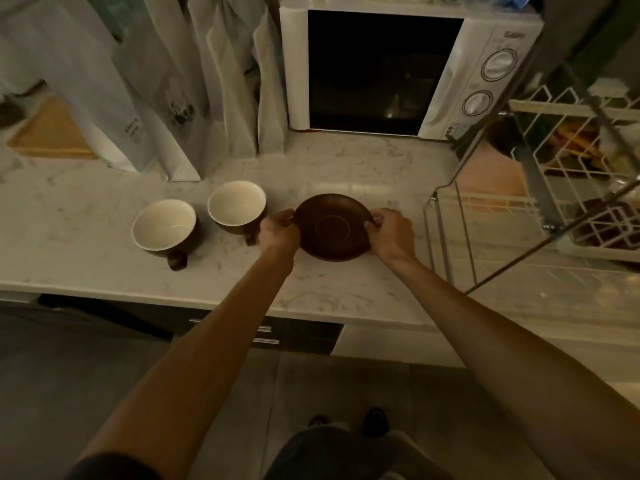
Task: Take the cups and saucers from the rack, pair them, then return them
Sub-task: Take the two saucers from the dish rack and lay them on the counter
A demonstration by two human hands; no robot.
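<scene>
Two cups stand on the marble counter [346, 168], off the rack [568, 188]: the left cup [163, 224] nearer the front edge, the right cup [237, 206] just beside it. Both hands grasp one brown saucer [333, 227] at its opposite rims, the left hand [280, 231] on the side near the right cup, the right hand [393, 233] on the rack side. Whether it lies on the counter I cannot tell. Pairing is not yet begun, I judge; a second saucer is not clearly visible, and returning remains.
</scene>
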